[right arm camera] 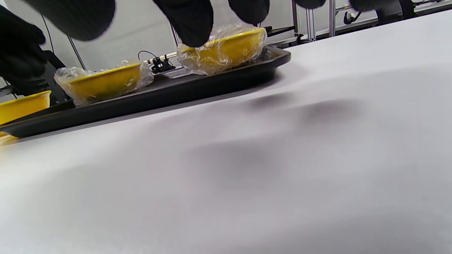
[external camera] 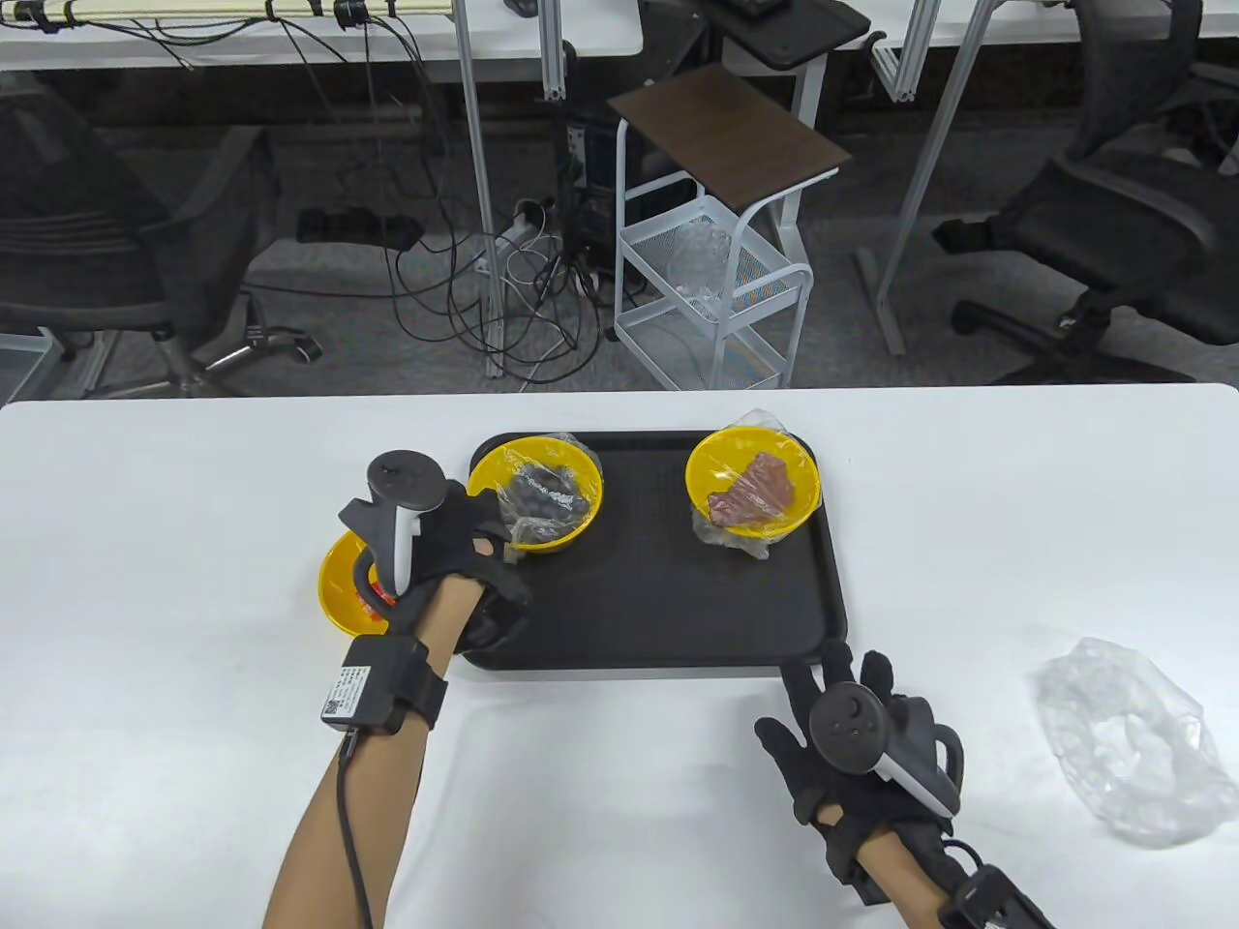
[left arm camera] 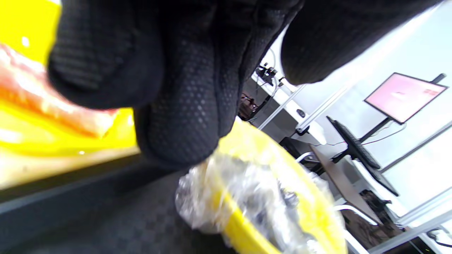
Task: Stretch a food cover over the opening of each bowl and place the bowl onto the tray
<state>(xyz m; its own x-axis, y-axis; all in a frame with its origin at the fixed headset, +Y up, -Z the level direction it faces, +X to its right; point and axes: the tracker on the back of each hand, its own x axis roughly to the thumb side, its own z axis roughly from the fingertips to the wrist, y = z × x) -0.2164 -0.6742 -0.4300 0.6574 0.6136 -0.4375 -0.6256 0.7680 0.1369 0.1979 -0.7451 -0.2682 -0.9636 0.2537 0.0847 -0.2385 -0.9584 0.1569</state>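
Note:
A black tray [external camera: 658,581] holds two yellow bowls under stretched clear covers. The left bowl [external camera: 535,494] contains dark food, the right bowl [external camera: 753,484] reddish-brown pieces. A third yellow bowl [external camera: 341,581] with orange food stands uncovered on the table just left of the tray, half hidden by my left hand [external camera: 508,556]. That hand hovers over the tray's left edge, and a fingertip [left arm camera: 183,116] touches the wrapped rim of the left bowl [left arm camera: 282,183]. My right hand [external camera: 832,687] lies flat with spread fingers by the tray's near right corner, holding nothing.
A loose crumpled clear cover [external camera: 1123,745] lies on the white table at the right. Behind the table's far edge stand a white wire cart [external camera: 716,290], office chairs and cables.

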